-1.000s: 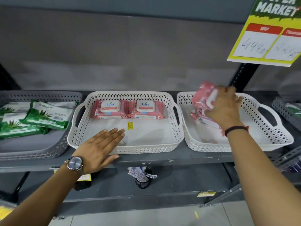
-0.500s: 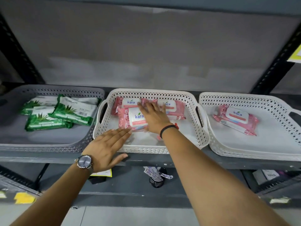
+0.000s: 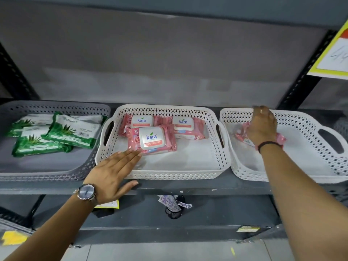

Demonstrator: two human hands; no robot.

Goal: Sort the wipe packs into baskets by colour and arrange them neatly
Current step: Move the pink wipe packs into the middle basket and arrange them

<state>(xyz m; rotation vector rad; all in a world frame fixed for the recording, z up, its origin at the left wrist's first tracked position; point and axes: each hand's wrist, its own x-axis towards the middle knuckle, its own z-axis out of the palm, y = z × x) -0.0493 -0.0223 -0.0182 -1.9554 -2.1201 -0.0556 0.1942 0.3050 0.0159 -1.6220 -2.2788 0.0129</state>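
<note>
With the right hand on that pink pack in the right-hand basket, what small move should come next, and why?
Probably close the right hand on the last pink pack and lift it from the right basket, since the middle basket already holds three pink packs.

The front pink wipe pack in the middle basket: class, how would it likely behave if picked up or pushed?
The front pink wipe pack has crinkled film edges, so it probably flexes, while its white lid looks rigid. It lies flat and partly overlaps the pack behind, so it is unlikely to roll, though a push may shift both. The glossy wrap could be slippery.
</note>
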